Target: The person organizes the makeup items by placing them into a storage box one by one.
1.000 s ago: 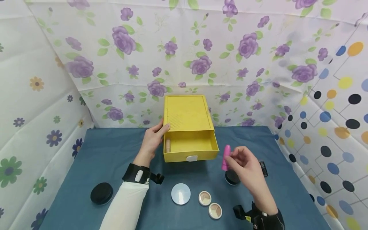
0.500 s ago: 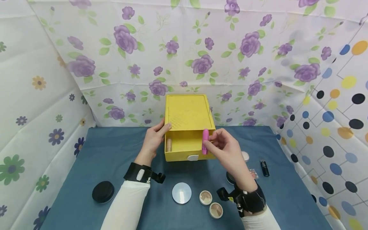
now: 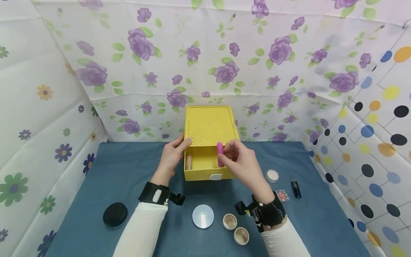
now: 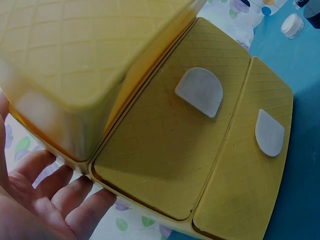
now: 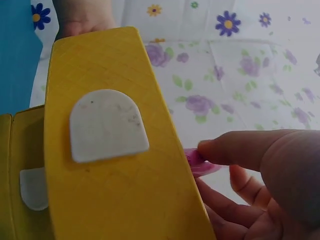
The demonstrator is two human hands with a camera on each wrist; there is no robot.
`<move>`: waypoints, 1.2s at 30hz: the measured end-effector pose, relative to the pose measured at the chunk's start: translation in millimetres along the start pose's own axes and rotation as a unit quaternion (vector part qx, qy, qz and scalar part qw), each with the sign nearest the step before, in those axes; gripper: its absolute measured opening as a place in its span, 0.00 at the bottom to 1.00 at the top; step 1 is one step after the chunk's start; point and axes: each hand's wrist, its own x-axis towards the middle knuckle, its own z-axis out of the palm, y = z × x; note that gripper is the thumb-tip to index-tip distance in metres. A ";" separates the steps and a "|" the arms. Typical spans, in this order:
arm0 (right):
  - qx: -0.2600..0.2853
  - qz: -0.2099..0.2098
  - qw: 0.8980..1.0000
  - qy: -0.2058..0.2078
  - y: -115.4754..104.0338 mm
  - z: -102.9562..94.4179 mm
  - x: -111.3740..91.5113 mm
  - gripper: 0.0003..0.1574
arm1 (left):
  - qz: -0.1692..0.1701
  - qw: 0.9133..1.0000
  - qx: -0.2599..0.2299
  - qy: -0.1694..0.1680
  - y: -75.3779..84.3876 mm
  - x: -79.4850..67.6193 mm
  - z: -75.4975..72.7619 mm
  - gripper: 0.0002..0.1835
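Observation:
A yellow drawer box [image 3: 210,125] stands at the back of the table, its top drawer [image 3: 196,175] pulled out. My left hand [image 3: 170,159] holds the box's left side, thumb on the top edge; in the left wrist view its fingers [image 4: 75,192] lie along the side. Inside the drawer, at the left, is a beige tube [image 3: 189,162]. My right hand [image 3: 242,162] pinches a slim pink tube [image 3: 219,153] upright over the drawer's right part. The right wrist view shows the pink tube [image 5: 200,162] partly hidden behind the drawer front. Two closed drawers with white handles [image 4: 200,92] sit below.
On the blue cloth lie a black round compact [image 3: 115,215], a pale round disc [image 3: 203,216] and two small three-shade pans [image 3: 229,221]. To the right are a white round jar [image 3: 272,175], a small clear pack [image 3: 282,195] and a black tube [image 3: 295,189]. Patterned curtains [image 3: 154,71] enclose the table.
My right hand has carried the pink tube leftward from beside the box to over the open drawer. My left hand has stayed on the box.

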 end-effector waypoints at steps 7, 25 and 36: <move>-0.054 -0.002 0.996 -0.075 -14.7 14.5 17.0 0.14 | 0.003 1.000 0.003 0.000 -0.2 0.1 -0.5 0.40; -0.150 0.021 0.969 -0.193 -18.0 41.2 39.8 0.04 | 0.002 1.000 0.001 -0.004 -2.7 -1.8 -1.3 0.41; -0.150 0.035 0.959 -0.238 -20.9 52.1 47.9 0.08 | 0.001 1.000 0.005 -0.004 -2.7 -1.0 -3.6 0.41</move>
